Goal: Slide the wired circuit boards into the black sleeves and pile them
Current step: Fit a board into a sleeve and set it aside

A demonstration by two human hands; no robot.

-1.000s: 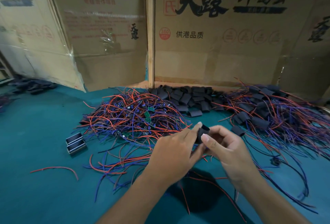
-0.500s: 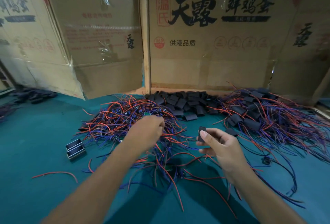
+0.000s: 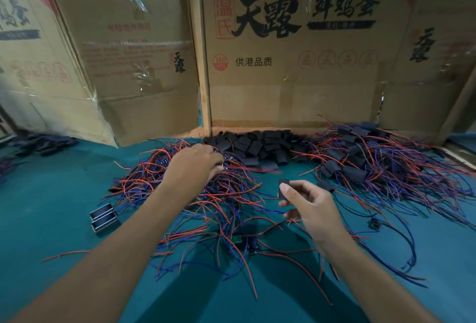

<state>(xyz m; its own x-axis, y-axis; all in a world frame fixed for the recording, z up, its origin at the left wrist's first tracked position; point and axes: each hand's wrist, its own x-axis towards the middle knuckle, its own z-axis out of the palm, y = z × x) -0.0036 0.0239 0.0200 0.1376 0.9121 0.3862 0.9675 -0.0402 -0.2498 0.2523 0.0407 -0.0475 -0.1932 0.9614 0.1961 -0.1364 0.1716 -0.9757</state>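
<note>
**Lead:** Reaching into that tangle of red and blue wired circuit boards (image 3: 195, 194), your left hand (image 3: 194, 165) sits with its fingers curled down among the strands; whether they have closed on a board, I cannot tell, since your knuckles hide the tips.

**Checker:** Your right hand (image 3: 309, 206) is plainer. Thumb and forefinger pinch one short flat black sleeve (image 3: 283, 188), held upright just above the thumb tip, the other fingers loosely bent beneath it.

**Lead:** Beyond your left fingertips lies the heap of empty black sleeves (image 3: 257, 147); past your right fingers, further out, spreads the pile of sleeved boards with trailing wires (image 3: 373, 163). One green board (image 3: 237, 239) lies loose below your right wrist, on the teal mat (image 3: 51, 194).

**Checker:** The risk, I judge, is in the lift. Those wires cross each other thickly under your left fingers, so pulling one board may drag neighbours along and scatter them toward you.

**Lead:** Your pinch also flattens the sleeve. If its mouth stays pressed shut, the board may catch at the edge and bend a solder joint.

**Checker:** Ease your thumb so the opening bows, and draw the board out slowly.
</note>
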